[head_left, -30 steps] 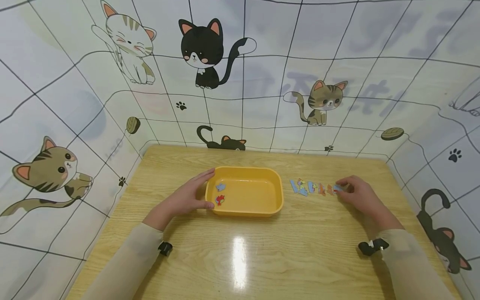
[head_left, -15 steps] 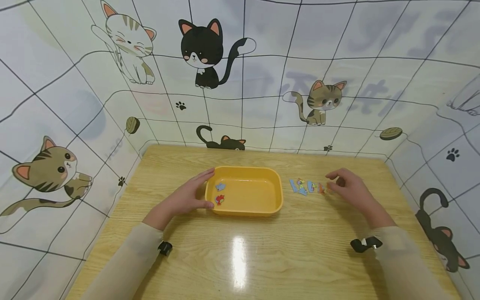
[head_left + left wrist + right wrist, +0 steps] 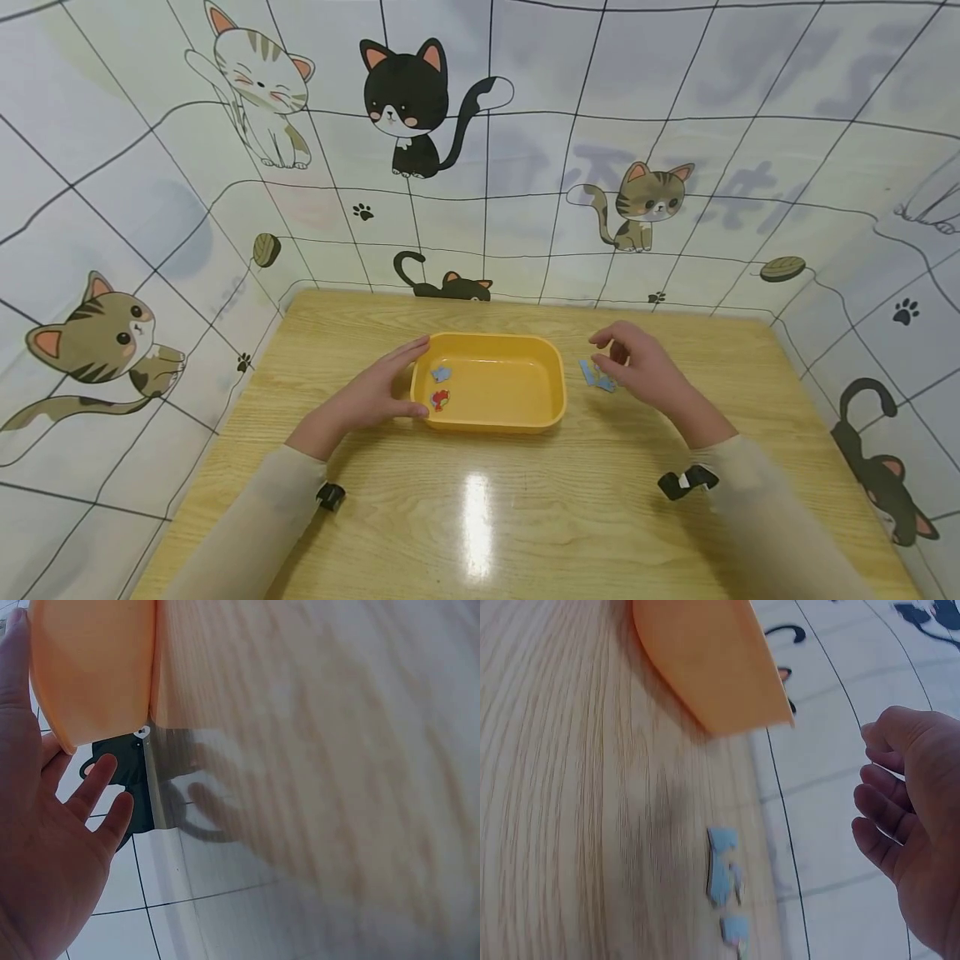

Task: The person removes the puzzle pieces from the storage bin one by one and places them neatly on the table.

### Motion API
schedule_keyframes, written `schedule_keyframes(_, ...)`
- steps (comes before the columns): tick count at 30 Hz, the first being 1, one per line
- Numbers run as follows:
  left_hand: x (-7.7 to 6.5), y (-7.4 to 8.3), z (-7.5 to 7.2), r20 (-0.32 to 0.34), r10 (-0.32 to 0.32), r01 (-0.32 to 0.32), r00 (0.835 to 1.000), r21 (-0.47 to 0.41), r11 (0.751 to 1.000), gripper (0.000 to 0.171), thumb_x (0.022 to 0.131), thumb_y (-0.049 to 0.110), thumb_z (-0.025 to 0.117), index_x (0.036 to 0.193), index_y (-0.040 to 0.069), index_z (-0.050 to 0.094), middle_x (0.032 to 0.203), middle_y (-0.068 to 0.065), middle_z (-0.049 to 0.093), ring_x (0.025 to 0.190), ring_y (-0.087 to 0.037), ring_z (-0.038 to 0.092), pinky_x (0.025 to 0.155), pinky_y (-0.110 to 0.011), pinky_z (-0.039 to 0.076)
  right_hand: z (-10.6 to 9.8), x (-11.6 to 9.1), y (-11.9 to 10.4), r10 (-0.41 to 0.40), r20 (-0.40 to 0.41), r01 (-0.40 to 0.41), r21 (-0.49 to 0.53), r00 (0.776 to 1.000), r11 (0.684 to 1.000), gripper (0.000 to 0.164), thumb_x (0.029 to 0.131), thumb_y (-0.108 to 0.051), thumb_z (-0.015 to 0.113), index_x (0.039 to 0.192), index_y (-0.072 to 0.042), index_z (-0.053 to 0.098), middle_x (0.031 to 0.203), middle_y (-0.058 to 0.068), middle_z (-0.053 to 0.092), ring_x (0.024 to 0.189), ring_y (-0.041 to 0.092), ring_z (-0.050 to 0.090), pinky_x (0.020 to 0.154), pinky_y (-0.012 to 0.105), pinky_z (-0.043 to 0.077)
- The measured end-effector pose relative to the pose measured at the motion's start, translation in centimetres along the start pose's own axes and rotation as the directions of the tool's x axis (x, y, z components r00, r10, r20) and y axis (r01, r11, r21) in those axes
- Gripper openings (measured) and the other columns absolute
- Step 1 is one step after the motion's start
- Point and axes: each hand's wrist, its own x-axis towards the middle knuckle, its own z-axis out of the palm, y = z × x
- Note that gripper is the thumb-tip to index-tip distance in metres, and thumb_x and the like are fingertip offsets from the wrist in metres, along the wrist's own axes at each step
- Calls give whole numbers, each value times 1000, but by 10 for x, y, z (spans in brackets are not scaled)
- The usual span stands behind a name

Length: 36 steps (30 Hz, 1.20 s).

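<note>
My left hand [image 3: 375, 392] grips the left end of a yellow plastic tray [image 3: 491, 428], fingers along the back corner and thumb at the front corner. Inside the tray lie a blue puzzle piece [image 3: 441, 374] and a red one [image 3: 439, 400]. Right of the tray, my right hand [image 3: 648, 371] hovers over a row of small flat puzzle pieces [image 3: 587, 372], its fingers bent and thumb near the index finger. I cannot tell if a piece is between them. In the right wrist view, several light blue pieces [image 3: 720, 877] lie beside that hand [image 3: 919, 810].
The wooden table [image 3: 585, 500] backs onto white grid-patterned walls [image 3: 525, 150] with printed cartoon cats. In the left wrist view, the tray's outer side [image 3: 94, 667] stands upright on the table. Black straps [image 3: 686, 482] sit at both wrists.
My right hand has moved left, from the blue piece at the row's right end to above the row's left part, and now hides the pieces beneath it. My left hand and the tray have stayed put.
</note>
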Motion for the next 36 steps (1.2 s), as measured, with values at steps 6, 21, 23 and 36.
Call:
schedule_keyframes(6,0,2,-1,-4,-5,5,1000,2,1000,115,85,49,96,176,18,33,183,10,21,169,-26,21,135,-56,22,19,23,-26,-94,93,94,1,991,996,21,102,-5,79,122,-10,73,112,6,68,84,16,58,71,33,53)
schedule_keyframes(21,-1,1,-1,-6,1,-1,1000,-10,1000,114,86,48,96,176,18,33,183,12,22,169,-26,20,135,-58,21,82,61,-77,-100,348,139,-90,932,986,29,105,-21,79,128,-6,74,119,10,66,97,23,64,83,38,58)
schedule_keyframes(23,-2,0,0,-8,1,-1,1000,-11,1000,114,86,48,97,176,18,33,183,12,21,169,-26,19,135,-59,21,91,65,-82,-103,374,152,-104,922,983,33,104,-23,80,129,-4,73,121,13,67,98,25,66,86,39,59)
schedule_keyframes(36,-1,1,1,-2,-2,2,1000,-5,1000,114,87,52,95,176,18,33,183,13,20,169,-27,20,134,-61,22,127,80,-105,-83,479,149,-102,874,984,43,103,-30,81,135,-4,70,132,11,67,109,25,69,98,40,60)
